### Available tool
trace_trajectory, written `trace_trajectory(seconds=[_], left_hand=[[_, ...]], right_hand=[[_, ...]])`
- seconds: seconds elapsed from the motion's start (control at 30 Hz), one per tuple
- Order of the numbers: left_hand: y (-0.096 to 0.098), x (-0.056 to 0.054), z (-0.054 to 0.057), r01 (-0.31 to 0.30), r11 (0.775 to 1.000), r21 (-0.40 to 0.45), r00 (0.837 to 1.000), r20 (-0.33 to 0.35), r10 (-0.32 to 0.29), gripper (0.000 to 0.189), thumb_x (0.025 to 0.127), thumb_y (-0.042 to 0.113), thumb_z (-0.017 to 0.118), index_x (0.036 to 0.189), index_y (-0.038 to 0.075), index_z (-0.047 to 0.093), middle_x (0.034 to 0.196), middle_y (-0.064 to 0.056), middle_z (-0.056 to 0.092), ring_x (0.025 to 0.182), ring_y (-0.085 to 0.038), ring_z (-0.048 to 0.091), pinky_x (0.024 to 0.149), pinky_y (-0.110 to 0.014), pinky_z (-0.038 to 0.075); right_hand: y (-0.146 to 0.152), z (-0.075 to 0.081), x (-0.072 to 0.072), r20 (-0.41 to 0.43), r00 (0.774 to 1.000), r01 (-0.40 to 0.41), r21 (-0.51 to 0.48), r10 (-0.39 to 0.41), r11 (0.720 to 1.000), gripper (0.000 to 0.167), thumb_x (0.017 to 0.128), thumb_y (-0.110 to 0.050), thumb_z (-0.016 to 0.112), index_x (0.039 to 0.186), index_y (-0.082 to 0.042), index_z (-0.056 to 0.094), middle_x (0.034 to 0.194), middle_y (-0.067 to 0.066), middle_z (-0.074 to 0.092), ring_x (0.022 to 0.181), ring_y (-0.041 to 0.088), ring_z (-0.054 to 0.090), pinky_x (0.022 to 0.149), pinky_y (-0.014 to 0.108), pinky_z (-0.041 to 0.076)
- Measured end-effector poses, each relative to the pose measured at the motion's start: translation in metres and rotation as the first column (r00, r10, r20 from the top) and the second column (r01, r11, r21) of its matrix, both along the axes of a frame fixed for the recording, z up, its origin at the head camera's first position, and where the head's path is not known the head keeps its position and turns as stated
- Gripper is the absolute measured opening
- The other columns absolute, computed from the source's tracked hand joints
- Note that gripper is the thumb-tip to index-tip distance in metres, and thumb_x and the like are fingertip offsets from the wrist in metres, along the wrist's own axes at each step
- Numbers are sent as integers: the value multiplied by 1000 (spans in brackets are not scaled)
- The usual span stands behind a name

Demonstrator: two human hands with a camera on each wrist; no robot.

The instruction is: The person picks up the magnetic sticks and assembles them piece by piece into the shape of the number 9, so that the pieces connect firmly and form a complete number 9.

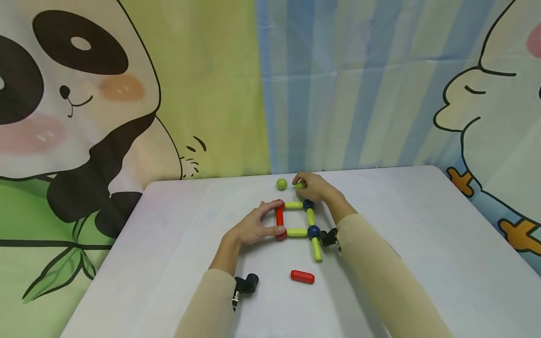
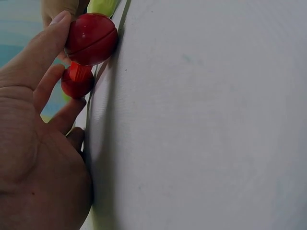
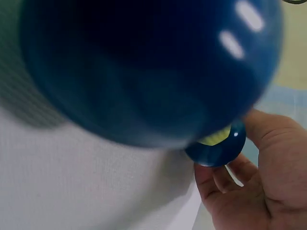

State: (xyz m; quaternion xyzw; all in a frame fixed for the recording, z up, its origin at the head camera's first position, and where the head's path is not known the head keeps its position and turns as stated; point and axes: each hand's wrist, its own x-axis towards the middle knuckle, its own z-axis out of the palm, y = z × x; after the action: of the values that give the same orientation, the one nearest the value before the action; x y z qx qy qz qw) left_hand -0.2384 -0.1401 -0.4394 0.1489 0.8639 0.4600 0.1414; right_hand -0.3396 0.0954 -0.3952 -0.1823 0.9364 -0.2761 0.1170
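A square frame of rods and balls lies on the white table. Its left side is a red rod [image 1: 280,216] between two red balls; yellow-green rods [image 1: 297,232] and two blue balls [image 1: 313,232] form the rest. One more yellow-green rod [image 1: 317,249] sticks out from the near blue ball. My left hand [image 1: 249,227] spans the red side, thumb on the near red ball [image 2: 91,39], a finger at the far one [image 2: 76,82]. Beyond the far blue ball [image 3: 218,154], my right hand [image 1: 316,187] holds a green ball [image 1: 300,186] in its fingers.
A second green ball [image 1: 282,184] sits near the table's back edge, left of the right hand. Closer to me lies a loose red rod [image 1: 302,277]. Behind the table [image 1: 169,263] hangs a printed curtain [image 1: 211,94]. Both wrists carry small black cameras [image 1: 247,284].
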Motion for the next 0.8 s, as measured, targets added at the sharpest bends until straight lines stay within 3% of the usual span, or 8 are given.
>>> trace_trajectory(seconds=[0.2,0.4,0.6,0.8], left_hand=[[4,0,-2,-27,1000,-3,1000,7,27,76,85,47,83,151,44,46,169,3,26,160,-26,3,122,-66,12],[4,0,-2,-9,999,-37,1000,3,10,76,86,48,80,153,43,44,170,-3,23,160,-31,1,120,-69,13],[9,-7,3,51,996,-69,998,-22,-53,77,88,50,77,156,41,40,170,1,24,160,-32,-1,120,-70,11],[5,-13,12,136,984,-114,990,-14,-138,80,91,47,75,159,28,37,170,-5,24,159,-37,0,121,-67,12]], right_hand=[[14,5,7,-35,999,27,-13,-28,1000,40,105,-21,56,143,-8,55,141,19,56,128,36,55,108,53,44],[34,22,30,-96,995,-5,-55,0,998,38,107,-25,53,142,-12,56,145,16,54,126,39,57,105,53,47],[60,39,59,-139,990,-3,-100,-11,995,31,106,-24,55,135,-17,65,145,10,56,115,37,64,93,49,55],[71,35,81,-134,991,-14,-103,0,995,33,101,-17,64,134,-17,64,135,8,58,104,29,67,88,42,56]])
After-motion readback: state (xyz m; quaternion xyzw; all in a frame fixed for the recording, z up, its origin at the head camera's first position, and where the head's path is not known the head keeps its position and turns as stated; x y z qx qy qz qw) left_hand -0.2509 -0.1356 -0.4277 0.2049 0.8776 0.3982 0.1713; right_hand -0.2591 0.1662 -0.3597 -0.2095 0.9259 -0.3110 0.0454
